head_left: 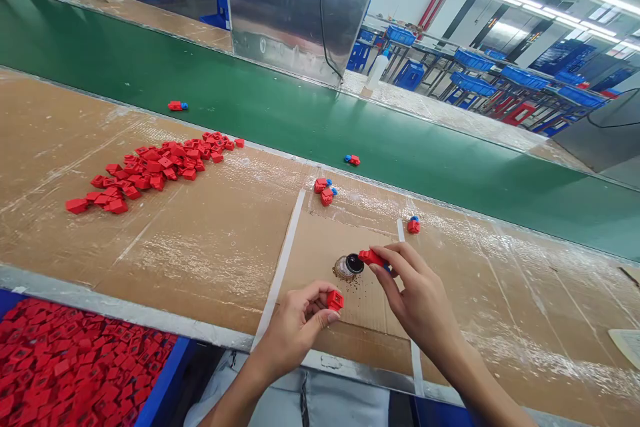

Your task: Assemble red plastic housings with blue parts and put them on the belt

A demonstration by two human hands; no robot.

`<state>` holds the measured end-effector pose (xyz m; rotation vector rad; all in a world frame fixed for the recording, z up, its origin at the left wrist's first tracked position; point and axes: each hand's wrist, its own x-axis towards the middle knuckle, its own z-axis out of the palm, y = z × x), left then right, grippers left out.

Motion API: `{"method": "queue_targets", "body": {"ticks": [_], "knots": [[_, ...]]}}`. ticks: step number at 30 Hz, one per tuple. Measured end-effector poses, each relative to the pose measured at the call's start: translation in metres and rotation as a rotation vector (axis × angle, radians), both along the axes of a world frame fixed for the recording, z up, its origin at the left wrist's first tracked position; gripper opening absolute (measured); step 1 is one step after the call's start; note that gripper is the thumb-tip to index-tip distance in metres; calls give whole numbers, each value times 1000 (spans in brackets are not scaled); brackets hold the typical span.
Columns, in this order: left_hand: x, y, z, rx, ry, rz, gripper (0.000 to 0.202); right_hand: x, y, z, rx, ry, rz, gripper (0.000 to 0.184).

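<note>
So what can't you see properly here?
All in the head view:
- Red piece in the right hand: fingers cover its far end.
- Red block in the left hand: the hand hides its underside.
- Little jar: contents too small to tell.
- Blue bin: cut off by the picture's bottom edge.

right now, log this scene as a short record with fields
left hand: pinches a red square part
right hand: holds a red-and-blue piece beside a small jar
bench: cardboard sheet, pile of red parts at left, three loose pieces near the belt
belt: green conveyor, two lone pieces on it
bin: blue bin of red parts, lower left
</note>
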<state>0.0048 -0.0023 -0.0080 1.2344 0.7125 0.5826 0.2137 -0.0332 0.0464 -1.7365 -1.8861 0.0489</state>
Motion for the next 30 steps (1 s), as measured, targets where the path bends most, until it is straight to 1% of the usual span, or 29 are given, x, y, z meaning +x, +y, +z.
{"method": "queue_targets", "body": {"ticks": [2,5,9,16,21,25,30], "knots": [[0,0,0,-32,-27,5,14,-3,-3,2,-6,71,12,20],[-1,0,0,-54,-62,23,15,-12,-13,3,-54,192,70,20],[0,0,2,-59,-84,40,19,-24,-27,-1,-94,287,118,22],[-1,-1,1,-60,-73,1,27,-31,-34,-7,-114,303,120,21],[0,-1,1,-42,-54,3,28,-32,-36,-11,-133,305,117,21],[0,-2,2,6,-11,9,24,-32,-39,-14,-133,306,122,21],[0,-2,5,64,38,-26,17,-34,-42,-20,-145,298,141,19]]}}
